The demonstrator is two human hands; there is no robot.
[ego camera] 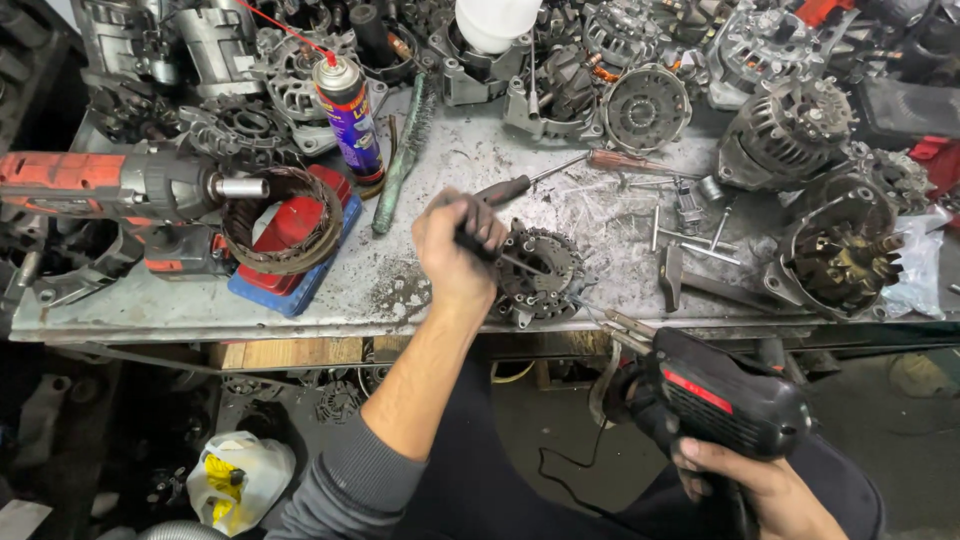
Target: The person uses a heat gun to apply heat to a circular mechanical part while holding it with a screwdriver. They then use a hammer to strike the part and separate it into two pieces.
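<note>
My left hand (455, 250) is closed around a dark-handled tool whose thin tip rests on a round metal alternator plate (545, 275) lying near the front edge of the workbench (400, 290). My right hand (765, 490) is low at the right, below the bench edge, gripping a black soldering gun (725, 400) with a red stripe. Its metal tips point up and left toward the plate and stop just short of it.
A red impact wrench (110, 190) and a copper stator ring (285, 225) on a red-and-blue box lie at the left. A spray can (350, 115), a wire brush (400, 160), screwdrivers (625, 160), loose bolts and many alternator housings (790, 125) crowd the back and right.
</note>
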